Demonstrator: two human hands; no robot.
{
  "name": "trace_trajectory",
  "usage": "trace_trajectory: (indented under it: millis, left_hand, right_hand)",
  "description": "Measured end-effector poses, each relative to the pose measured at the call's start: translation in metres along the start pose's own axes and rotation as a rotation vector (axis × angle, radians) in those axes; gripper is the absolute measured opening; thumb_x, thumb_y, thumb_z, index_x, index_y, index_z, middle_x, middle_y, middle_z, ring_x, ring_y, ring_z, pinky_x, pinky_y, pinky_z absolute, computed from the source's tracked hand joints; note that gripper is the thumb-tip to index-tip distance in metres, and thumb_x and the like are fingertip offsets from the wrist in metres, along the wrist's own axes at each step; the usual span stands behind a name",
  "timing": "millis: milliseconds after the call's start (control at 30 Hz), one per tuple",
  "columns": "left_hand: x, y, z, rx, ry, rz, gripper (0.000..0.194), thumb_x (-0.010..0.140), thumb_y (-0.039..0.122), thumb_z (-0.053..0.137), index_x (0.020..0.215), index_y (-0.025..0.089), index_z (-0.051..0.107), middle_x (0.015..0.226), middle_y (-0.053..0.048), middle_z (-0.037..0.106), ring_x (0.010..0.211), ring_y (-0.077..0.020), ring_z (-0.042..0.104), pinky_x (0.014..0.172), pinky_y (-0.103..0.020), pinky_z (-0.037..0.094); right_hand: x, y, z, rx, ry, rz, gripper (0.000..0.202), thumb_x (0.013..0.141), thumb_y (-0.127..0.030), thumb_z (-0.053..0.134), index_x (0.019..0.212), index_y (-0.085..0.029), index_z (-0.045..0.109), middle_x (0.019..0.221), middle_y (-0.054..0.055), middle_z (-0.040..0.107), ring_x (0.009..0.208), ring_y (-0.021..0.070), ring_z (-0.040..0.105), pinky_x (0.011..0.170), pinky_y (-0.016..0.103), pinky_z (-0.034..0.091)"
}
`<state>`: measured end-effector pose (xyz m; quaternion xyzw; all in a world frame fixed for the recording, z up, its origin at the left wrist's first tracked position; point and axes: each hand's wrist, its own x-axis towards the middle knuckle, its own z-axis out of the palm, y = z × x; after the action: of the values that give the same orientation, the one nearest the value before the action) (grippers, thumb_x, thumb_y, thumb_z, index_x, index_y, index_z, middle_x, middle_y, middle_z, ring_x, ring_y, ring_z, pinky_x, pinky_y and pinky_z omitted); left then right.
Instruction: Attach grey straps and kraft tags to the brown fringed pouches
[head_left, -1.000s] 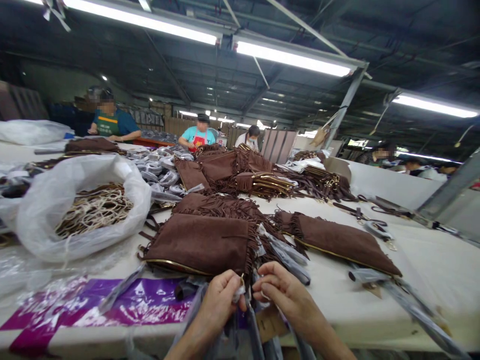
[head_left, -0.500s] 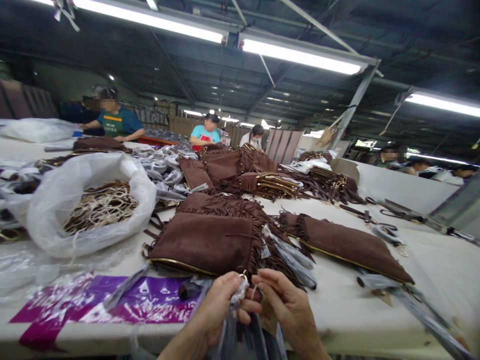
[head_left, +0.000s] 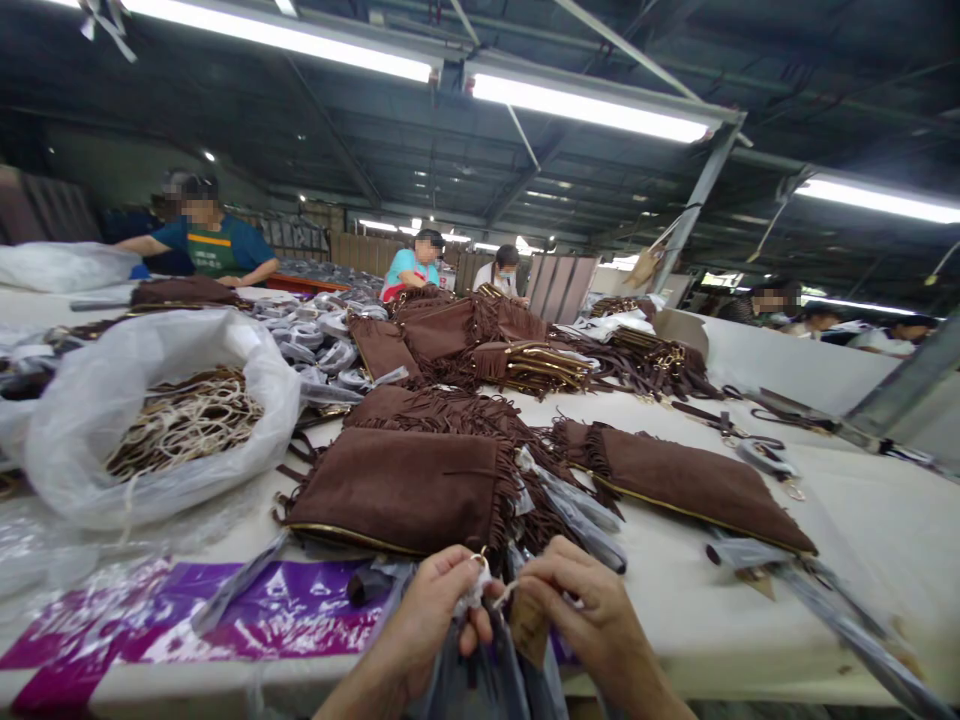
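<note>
My left hand (head_left: 431,605) is closed at the table's front edge, pinching the end of a plastic-wrapped strap (head_left: 491,675). A gold metal ring (head_left: 480,560) and white wrapping (head_left: 474,592) stick out at its fingertips. Close beside it on the right, my right hand (head_left: 585,605) pinches a thin pale string (head_left: 505,594). A brown paper tag (head_left: 529,632) hangs below the right fingers. Just beyond both hands lies a dark brown fringed bag (head_left: 409,485) with a gold zip along its near edge.
Left stands an open plastic bag (head_left: 56,440) of strings (head_left: 187,420). Purple printed plastic (head_left: 262,610) lies in front. Another fringed bag (head_left: 690,480) and wrapped straps (head_left: 832,590) are right. Brown bags (head_left: 442,335) are piled behind. Several people work further off, one in a green apron (head_left: 214,250).
My right hand has shifted slightly right, away from the left, drawing the string out between them. The paper tag now shows more fully. The view has turned a little to the right.
</note>
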<state>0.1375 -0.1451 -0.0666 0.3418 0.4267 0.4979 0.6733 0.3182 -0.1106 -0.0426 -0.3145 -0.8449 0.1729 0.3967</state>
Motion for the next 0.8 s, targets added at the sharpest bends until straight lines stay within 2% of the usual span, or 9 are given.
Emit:
trace_trajectory:
  millis: [67,167,267,467,633,800]
  left_hand:
    - [0.0,-0.001,-0.001,0.001,-0.006,0.008,0.041,0.069,0.054,0.066,0.076,0.016,0.053,0.055,0.001,0.061,0.034,-0.0041,0.042,0.034,-0.016,0.023]
    - [0.002,-0.003,-0.001,-0.021,-0.005,0.022,0.042,0.069,0.054,0.067,0.075,0.015,0.053,0.067,-0.003,0.067,0.035,-0.0032,0.044,0.034,-0.016,0.023]
    - [0.003,-0.005,-0.002,-0.048,-0.01,0.031,0.042,0.067,0.053,0.069,0.075,0.015,0.052,0.074,-0.005,0.069,0.036,-0.0034,0.046,0.034,-0.017,0.022]
    - [0.003,-0.005,-0.002,-0.078,-0.019,0.038,0.041,0.067,0.052,0.069,0.076,0.015,0.053,0.071,-0.006,0.069,0.035,-0.0038,0.045,0.033,-0.017,0.02]
    - [0.003,-0.006,-0.001,-0.073,-0.009,0.032,0.044,0.065,0.053,0.07,0.077,0.014,0.054,0.072,-0.006,0.07,0.036,-0.0045,0.048,0.033,-0.017,0.023]
    - [-0.002,-0.003,0.002,-0.026,0.006,0.009,0.05,0.062,0.058,0.07,0.08,0.013,0.058,0.07,-0.006,0.068,0.044,-0.0089,0.056,0.038,-0.017,0.032]
  right_hand:
    - [0.002,0.0,0.003,0.035,0.121,0.064,0.026,0.093,-0.03,0.059,0.071,-0.021,0.07,0.064,-0.001,0.057,0.058,0.014,0.056,0.053,0.022,0.043]
    - [0.004,-0.001,0.011,0.032,0.234,0.097,0.023,0.09,-0.027,0.061,0.07,-0.021,0.069,0.062,-0.002,0.055,0.055,0.0134,0.053,0.05,0.023,0.041]
    - [0.004,0.0,0.02,-0.009,0.291,0.078,0.021,0.09,-0.025,0.061,0.072,-0.021,0.07,0.061,-0.002,0.055,0.053,0.0129,0.053,0.049,0.023,0.041]
    - [0.003,0.001,0.029,-0.025,0.371,0.049,0.02,0.089,-0.024,0.061,0.071,-0.021,0.07,0.06,-0.003,0.056,0.052,0.0118,0.052,0.049,0.021,0.041]
    - [-0.001,0.004,0.04,0.0,0.383,0.095,0.022,0.09,-0.026,0.06,0.07,-0.021,0.07,0.061,-0.002,0.056,0.053,0.0121,0.053,0.05,0.021,0.041]
    - [-0.006,0.007,0.048,0.027,0.289,0.174,0.026,0.091,-0.029,0.058,0.068,-0.022,0.068,0.062,-0.002,0.056,0.054,0.0128,0.054,0.052,0.022,0.041]
